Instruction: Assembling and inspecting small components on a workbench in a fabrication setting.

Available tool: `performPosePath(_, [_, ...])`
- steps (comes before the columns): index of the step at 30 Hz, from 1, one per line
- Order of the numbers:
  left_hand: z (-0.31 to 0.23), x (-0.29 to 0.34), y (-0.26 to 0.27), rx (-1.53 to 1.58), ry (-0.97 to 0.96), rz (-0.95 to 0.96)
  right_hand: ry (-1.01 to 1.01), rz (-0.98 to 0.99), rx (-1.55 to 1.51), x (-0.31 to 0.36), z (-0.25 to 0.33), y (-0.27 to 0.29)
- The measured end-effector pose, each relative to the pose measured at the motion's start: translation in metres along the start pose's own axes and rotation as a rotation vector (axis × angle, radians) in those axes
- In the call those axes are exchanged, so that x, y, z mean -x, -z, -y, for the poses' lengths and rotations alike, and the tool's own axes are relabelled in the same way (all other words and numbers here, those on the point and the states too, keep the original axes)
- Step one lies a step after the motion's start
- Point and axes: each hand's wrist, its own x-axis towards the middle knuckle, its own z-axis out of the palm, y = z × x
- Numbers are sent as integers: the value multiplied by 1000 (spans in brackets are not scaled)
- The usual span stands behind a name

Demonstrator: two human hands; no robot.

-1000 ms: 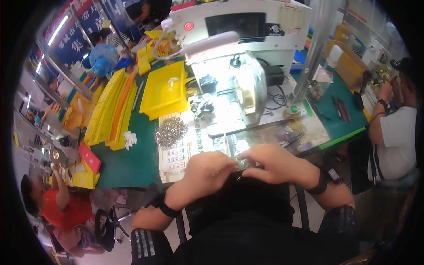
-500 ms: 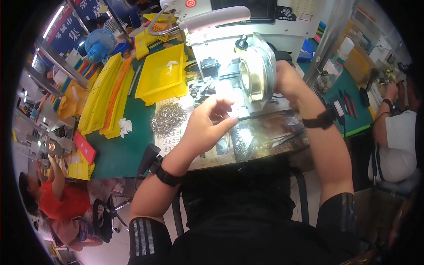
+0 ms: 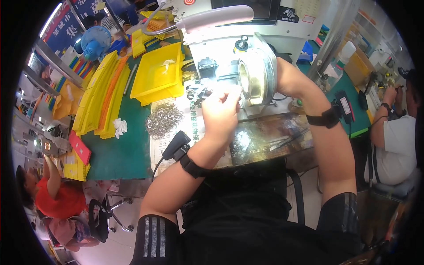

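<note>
Under the bright lamp, my left hand [image 3: 221, 115] is closed at the front of a white bench machine [image 3: 304, 27]. Its thumb and fingers are pressed together, and glare hides whatever they hold. Just right of them stands the machine's large round metal wheel [image 3: 252, 81], with a gold-coloured inner rim. My right hand [image 3: 288, 78] reaches round the wheel's right side, its fingers hidden behind it. Small dark fixtures [image 3: 206, 67] sit left of the wheel. A pile of small shiny metal rings [image 3: 163, 120] lies on printed paper to the left of my left hand.
A yellow bin [image 3: 155, 93] and stacked yellow trays [image 3: 95, 104] stand on the green mat [image 3: 117, 157] to the left. A stained board [image 3: 269, 139] lies in front of the wheel. The lamp [image 3: 221, 17] hangs overhead. Co-workers sit at left [image 3: 62, 198] and right [image 3: 395, 137].
My left hand has moved from loosely curled with fingers apart to a pinch, turned upward and closer to the machine. My right hand stays by the wheel. The view has shifted slightly.
</note>
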Motion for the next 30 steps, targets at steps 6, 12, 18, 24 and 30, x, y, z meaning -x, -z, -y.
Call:
performPosePath(6, [-43,8,86,-385,-341,-119,-152,-31,133,35,11,44])
performPosePath(12, [-51,-34,131,-681,-19,-18,83,-357,212,17,-18,20])
performPosePath(18, [-39,-34,111,-671,-88,72,109,-546,-23,60,-46,1])
performPosePath(24, [-22,-32,129,-524,-38,-4,-8,-796,242,111,-57,63])
performPosePath(30, [-15,-36,124,-415,-47,44,42,-859,80,113,-76,117])
